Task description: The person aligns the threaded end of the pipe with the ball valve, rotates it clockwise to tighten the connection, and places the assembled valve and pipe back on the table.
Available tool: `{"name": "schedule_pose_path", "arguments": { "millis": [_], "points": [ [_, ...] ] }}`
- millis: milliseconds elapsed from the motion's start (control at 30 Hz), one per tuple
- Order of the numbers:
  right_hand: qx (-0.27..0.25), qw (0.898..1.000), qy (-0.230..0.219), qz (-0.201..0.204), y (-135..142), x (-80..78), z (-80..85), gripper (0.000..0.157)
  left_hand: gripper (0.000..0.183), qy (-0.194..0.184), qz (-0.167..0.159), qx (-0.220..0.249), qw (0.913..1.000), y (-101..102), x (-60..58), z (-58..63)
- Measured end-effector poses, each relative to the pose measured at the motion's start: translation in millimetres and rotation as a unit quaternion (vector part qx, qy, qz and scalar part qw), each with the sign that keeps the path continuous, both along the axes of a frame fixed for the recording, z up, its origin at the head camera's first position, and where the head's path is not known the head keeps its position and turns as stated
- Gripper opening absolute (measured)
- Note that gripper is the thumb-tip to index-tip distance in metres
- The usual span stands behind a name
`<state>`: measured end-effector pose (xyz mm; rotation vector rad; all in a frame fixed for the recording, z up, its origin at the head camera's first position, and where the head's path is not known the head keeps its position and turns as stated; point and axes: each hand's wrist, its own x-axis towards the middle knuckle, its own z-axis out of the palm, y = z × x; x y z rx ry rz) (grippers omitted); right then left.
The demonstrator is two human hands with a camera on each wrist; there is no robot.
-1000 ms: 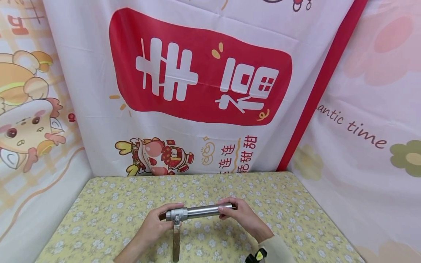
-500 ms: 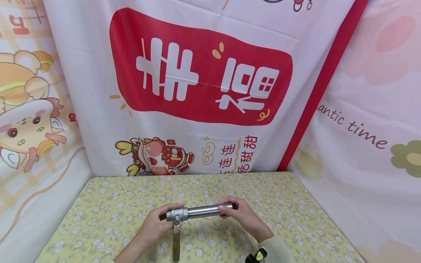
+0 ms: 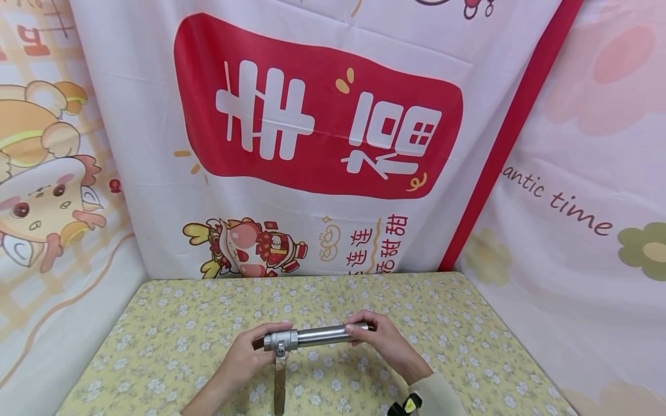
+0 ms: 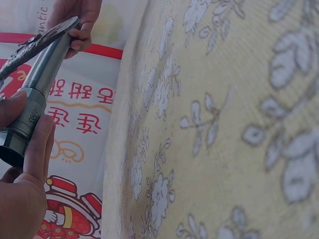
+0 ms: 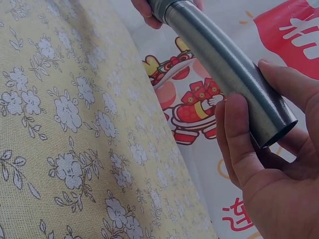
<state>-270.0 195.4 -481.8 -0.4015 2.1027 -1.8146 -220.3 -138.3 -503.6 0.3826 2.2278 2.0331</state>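
A silvery ball valve (image 3: 281,340) is joined to a steel pipe (image 3: 324,335), and together they lie nearly level above the table. My left hand (image 3: 247,355) grips the valve body at the left, thumb and fingers on opposite sides. The valve's long, worn lever handle (image 3: 280,386) points down toward me in the head view. At the pipe's right end, my right hand (image 3: 384,341) holds it between thumb and fingers. The right wrist view shows the pipe's open, hollow end (image 5: 274,133) close to the right palm. In the left wrist view the valve's open end (image 4: 11,152) faces the left palm.
The table (image 3: 208,306) wears a yellow cloth with white flowers. A white hanging cloth with a red panel (image 3: 322,115) stands behind it, and printed cloths (image 3: 588,173) close off both sides. A black strap with a yellow tag (image 3: 406,404) is at the right sleeve.
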Motion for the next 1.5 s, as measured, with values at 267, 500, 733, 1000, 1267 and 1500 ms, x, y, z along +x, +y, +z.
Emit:
{"name": "schedule_pose_path", "arguments": {
  "millis": [267,500,733,1000,1267,1500],
  "points": [
    [-0.004,1.000,0.004,0.004,0.5,-0.3,0.5,0.032,0.052,0.001,0.001,-0.003,1.0000,0.2,-0.7,-1.0],
    [-0.007,1.000,0.019,0.016,1.5,-0.2,1.3,0.031,0.053,0.003,0.000,-0.002,1.0000,0.0,-0.7,-2.7],
    [-0.016,1.000,0.003,0.027,3.4,1.2,2.8,0.031,0.051,0.003,0.004,-0.004,1.0000,0.9,0.0,-1.8],
    [-0.020,0.998,0.010,0.060,4.4,0.4,1.4,0.041,0.052,-0.010,0.012,-0.001,0.9999,0.8,0.8,1.4],
    [-0.013,0.998,0.012,0.058,4.6,-1.7,-1.1,0.043,0.052,-0.008,0.013,-0.001,0.9999,0.6,0.5,1.4],
    [-0.005,0.999,0.011,0.052,4.7,-1.1,-0.4,0.044,0.052,-0.006,0.014,-0.004,0.9999,0.2,0.4,1.3]
  ]
}}
